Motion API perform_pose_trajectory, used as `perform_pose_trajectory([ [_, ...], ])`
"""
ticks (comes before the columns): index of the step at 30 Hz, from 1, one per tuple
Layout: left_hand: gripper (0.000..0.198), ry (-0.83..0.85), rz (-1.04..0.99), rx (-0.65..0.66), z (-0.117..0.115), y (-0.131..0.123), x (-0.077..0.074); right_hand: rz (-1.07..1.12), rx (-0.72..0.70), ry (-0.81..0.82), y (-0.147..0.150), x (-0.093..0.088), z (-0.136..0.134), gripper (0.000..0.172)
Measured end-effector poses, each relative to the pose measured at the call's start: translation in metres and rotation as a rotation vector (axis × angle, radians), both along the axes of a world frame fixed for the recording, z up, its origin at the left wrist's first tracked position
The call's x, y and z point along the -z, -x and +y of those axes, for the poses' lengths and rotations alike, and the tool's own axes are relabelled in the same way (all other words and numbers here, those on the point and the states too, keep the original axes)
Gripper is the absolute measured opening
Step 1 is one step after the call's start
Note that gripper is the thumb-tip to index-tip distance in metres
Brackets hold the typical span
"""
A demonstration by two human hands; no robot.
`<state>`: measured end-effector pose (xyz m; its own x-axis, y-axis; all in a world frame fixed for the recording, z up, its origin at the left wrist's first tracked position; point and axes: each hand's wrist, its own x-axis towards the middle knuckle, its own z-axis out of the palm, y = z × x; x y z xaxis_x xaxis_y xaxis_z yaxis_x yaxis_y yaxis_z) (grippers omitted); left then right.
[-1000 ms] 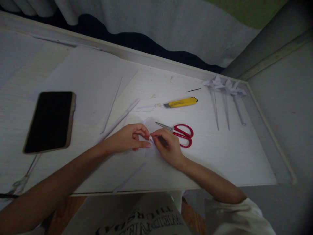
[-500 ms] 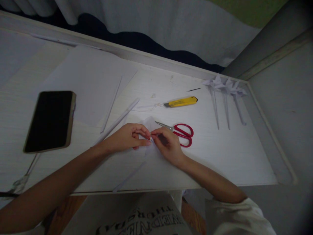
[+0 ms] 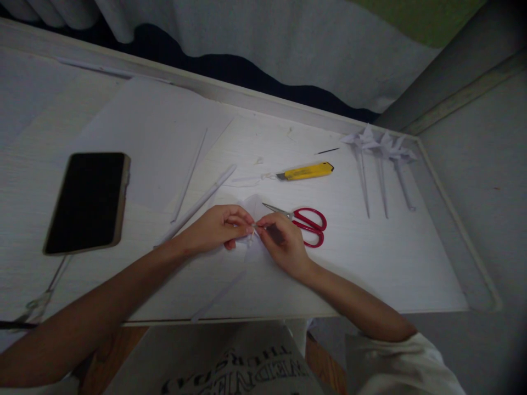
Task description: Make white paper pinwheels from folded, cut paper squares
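Note:
At the middle of the table, both sets of fingertips meet over a thin white paper piece. My left hand is pinched, thumb against fingers, at the paper's upper part. Opposite it, my right hand pinches the same spot from the right. A small pale twisted bit shows just below the fingertips, too small to make out. Just beyond my right hand lie scissors with red handles, partly covered by that hand. Farther back rests a yellow utility knife with its blade pointing left.
Long white paper rolls and a large paper sheet lie left of the hands. A dark-screened phone with a cable is at far left. Several folded paper flowers on stems lie at back right, near a thin black stick.
My fingertips have shifted slightly at the pinch point, and a pale twisted bit now shows below them. The tools and flowers stay put.

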<state>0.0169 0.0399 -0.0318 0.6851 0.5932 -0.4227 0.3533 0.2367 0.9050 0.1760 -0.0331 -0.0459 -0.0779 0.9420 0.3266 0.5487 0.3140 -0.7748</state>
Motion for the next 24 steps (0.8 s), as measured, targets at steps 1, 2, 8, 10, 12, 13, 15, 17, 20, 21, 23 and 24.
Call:
perform_pose_trajectory([
  [1,0.021,0.004,0.0,-0.002,0.0,0.0,0.0,-0.002,0.001,0.001,0.0,-0.001,0.0,0.011],
  [2,0.022,0.009,0.002,-0.003,0.0,0.0,0.001,-0.002,0.001,0.002,0.001,-0.001,0.0,0.01],
  [8,0.023,0.0,0.033,-0.027,-0.002,-0.002,-0.005,-0.007,-0.027,0.013,0.0,-0.002,-0.001,0.011],
  [10,0.022,-0.025,0.052,-0.015,-0.002,-0.002,-0.007,-0.018,-0.038,0.011,0.0,-0.001,-0.001,0.011],
  [12,0.021,-0.049,0.074,0.005,-0.002,-0.002,-0.008,-0.028,-0.043,0.002,-0.001,-0.001,0.0,0.011],
  [13,0.02,-0.056,0.079,0.012,-0.002,-0.001,-0.008,-0.032,-0.04,-0.011,-0.001,-0.002,0.0,0.01],
  [15,0.02,-0.064,0.077,0.015,-0.002,-0.001,-0.007,-0.056,-0.03,-0.057,-0.002,-0.003,-0.002,0.01],
  [17,0.021,-0.067,0.069,0.009,-0.001,0.0,-0.006,-0.126,-0.039,-0.142,-0.002,-0.006,-0.004,0.014],
  [20,0.022,-0.05,0.065,0.003,-0.001,0.0,-0.008,-0.32,-0.109,-0.267,-0.003,-0.008,-0.008,0.025],
  [21,0.023,-0.041,0.067,0.0,-0.001,0.0,-0.009,-0.388,-0.136,-0.288,-0.002,-0.008,-0.009,0.028],
  [23,0.024,-0.023,0.074,-0.007,-0.001,-0.001,-0.01,-0.493,-0.164,-0.295,0.0,-0.008,-0.011,0.029],
  [24,0.024,-0.018,0.076,-0.01,-0.002,-0.001,-0.01,-0.527,-0.164,-0.29,0.001,-0.007,-0.011,0.028],
])
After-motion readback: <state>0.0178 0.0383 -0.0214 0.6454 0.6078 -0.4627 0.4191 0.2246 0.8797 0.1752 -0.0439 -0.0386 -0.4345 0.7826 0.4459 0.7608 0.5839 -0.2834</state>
